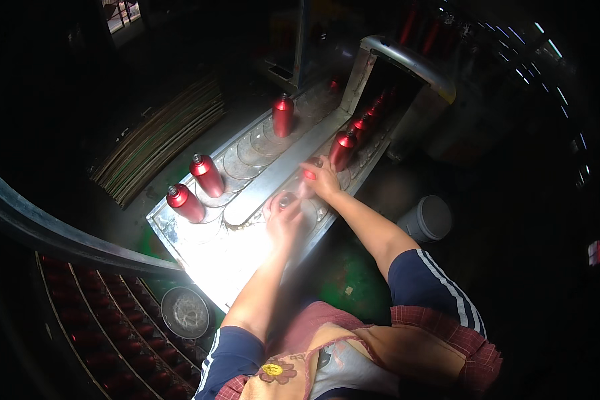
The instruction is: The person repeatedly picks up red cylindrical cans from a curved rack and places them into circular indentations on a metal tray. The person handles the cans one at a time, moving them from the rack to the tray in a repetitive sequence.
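Both my hands are over the near lane of the metal conveyor (pixel 247 204), blurred by motion. Curled fingers of my left hand (pixel 284 224) wrap a bottle whose dark neck (pixel 285 201) shows at their top; glare washes out its body. Farther along, my right hand (pixel 323 181) closes round a red bottle (pixel 309 175), mostly covered by the fingers. Just beyond it stands an upright shiny red bottle (pixel 342 151), with more red bottles (pixel 359 125) in line behind. Three red bottles, the nearest-left one (pixel 185 203), another (pixel 207 176) and a farther one (pixel 283 117), stand on the far lane.
A tunnel-like metal housing (pixel 407 61) spans the near lane at the far end. A white bucket (pixel 433 219) stands at right and a round metal pan (pixel 185 313) at lower left. Racks of red bottles (pixel 107 333) fill the lower left; stacked slats (pixel 160 143) lie behind the conveyor.
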The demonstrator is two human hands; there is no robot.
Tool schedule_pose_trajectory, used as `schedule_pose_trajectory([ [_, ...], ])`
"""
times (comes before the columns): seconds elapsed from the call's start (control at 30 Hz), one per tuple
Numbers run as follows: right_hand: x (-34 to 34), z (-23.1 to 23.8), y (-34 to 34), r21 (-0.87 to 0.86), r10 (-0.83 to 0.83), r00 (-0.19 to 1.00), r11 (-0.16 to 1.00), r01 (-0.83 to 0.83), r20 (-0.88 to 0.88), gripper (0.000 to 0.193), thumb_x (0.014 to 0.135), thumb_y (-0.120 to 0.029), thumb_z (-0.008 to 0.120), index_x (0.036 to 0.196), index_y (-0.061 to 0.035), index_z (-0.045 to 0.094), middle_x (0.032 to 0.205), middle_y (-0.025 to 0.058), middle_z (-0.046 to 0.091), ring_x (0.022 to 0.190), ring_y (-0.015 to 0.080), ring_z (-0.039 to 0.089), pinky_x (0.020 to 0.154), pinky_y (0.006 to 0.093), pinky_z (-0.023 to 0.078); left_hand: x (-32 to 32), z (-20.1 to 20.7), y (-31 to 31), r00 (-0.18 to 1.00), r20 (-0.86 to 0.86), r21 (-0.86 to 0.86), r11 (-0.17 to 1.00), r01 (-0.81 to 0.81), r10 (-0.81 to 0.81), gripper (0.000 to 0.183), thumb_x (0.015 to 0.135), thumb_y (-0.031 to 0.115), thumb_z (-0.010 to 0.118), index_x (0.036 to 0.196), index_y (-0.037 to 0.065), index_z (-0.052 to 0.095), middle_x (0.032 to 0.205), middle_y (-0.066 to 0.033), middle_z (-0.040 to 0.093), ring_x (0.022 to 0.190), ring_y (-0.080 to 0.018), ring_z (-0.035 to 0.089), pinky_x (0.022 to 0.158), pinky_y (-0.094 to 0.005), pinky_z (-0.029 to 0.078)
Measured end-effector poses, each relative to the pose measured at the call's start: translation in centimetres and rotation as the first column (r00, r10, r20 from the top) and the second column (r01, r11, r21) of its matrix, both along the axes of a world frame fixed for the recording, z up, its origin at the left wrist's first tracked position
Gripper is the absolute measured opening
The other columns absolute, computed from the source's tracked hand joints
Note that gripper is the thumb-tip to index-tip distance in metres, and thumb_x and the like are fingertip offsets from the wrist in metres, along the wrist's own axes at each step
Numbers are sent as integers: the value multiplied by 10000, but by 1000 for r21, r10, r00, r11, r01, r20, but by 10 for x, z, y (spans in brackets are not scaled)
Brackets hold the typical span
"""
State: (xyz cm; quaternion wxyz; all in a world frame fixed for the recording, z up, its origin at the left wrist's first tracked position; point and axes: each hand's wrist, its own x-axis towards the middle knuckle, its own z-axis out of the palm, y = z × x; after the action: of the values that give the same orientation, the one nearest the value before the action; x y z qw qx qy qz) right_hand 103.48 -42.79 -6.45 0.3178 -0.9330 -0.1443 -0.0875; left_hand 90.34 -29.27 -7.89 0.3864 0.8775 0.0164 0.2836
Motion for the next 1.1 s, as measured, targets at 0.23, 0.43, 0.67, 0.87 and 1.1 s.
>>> schedule_pose_trajectory([
  [0.23, 65, 54, -73, 38, 220, 933, 970, -241, 285, 463, 745, -156, 729, 1195, -252, 681, 1398, 192, 439, 1286, 378, 394, 1078, 438, 364, 30, 16, -14, 984, -47, -13, 985, 170, -171, 287, 708, 118, 725, 981, 204, 752, 1386, -116, 491, 1305, -442, 365, 1087, -466, 346],
  [0.43, 241, 85, -102, -97, 216, 969, 974, -205, 116, 588, 731, -123, 754, 1296, -172, 596, 1379, 213, 449, 1241, 345, 458, 1021, 402, 420, 34, 27, -18, 995, -12, -206, 974, 93, -98, 217, 747, 36, 693, 934, 121, 761, 1341, -143, 535, 1271, -370, 433, 1040, -443, 394],
  [0.67, 435, 26, -50, 527, -10, 889, 802, 281, -458, 721, 698, -361, 834, 1263, 1, 571, 1100, 179, 659, 1016, 255, 631, 857, 388, 505, 20, 52, 2, 920, -231, -771, 518, -371, 317, 145, 942, 64, 559, 1004, -11, 666, 1071, -91, 601, 929, -155, 604, 738, -273, 546],
  [0.87, 514, -14, -36, 482, -129, 800, 739, 472, -585, 692, 720, -389, 815, 1231, 12, 577, 1125, 175, 641, 937, 268, 654, 781, 370, 534, -5, 73, 1, 808, -320, -789, 332, -516, 494, 176, 969, 105, 539, 1038, -18, 645, 961, -73, 624, 864, -136, 609, 693, -249, 537],
  [1.1, 505, -18, 8, 674, 275, 622, 415, 611, -733, 496, 792, -350, 744, 1115, -26, 552, 1063, 155, 633, 981, 305, 637, 775, 440, 563, 44, 96, 10, 851, -323, -861, 244, -446, 415, 167, 951, 93, 566, 1053, -19, 637, 952, -84, 642, 860, -131, 609, 681, -276, 537],
])
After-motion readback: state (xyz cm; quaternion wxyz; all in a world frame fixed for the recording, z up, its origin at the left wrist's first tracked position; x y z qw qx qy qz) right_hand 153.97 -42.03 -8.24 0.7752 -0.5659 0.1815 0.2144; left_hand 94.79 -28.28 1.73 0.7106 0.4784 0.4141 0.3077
